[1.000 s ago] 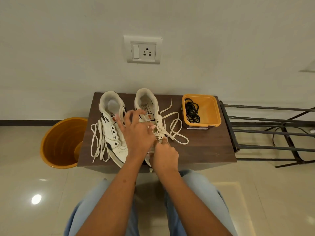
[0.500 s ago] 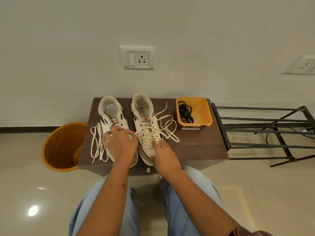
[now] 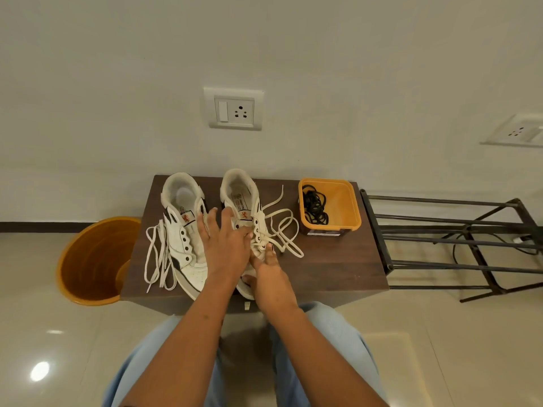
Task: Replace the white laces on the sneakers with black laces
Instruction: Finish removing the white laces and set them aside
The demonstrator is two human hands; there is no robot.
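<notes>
left fingers (image 3: 212,220) lying spread over both sneakers | right fingers (image 3: 269,250) pinching the white lace (image 3: 283,230) on the right sneaker (image 3: 244,201) | black laces (image 3: 315,208) sitting in orange tub (image 3: 346,207) on bench (image 3: 338,268)

1. the dark brown wood-grain tabletop (image 3: 338,268) looks matt and smooth.
2. the two white sneakers (image 3: 182,230) look like smooth, faintly scuffed leather with black trim.
3. the loose flat white laces (image 3: 158,259) are woven cloth, matt.
4. the thin black laces (image 3: 316,208) look like dull cord.
5. the square orange plastic tub (image 3: 343,201) and the round orange plastic bucket (image 3: 88,259) have a slight sheen.
6. the dark metal rack (image 3: 440,245) is matt.
7. the cream floor tiles (image 3: 58,348) are glossy, mirroring a light.
8. the pale blue trousers (image 3: 338,333) are soft cloth.
</notes>
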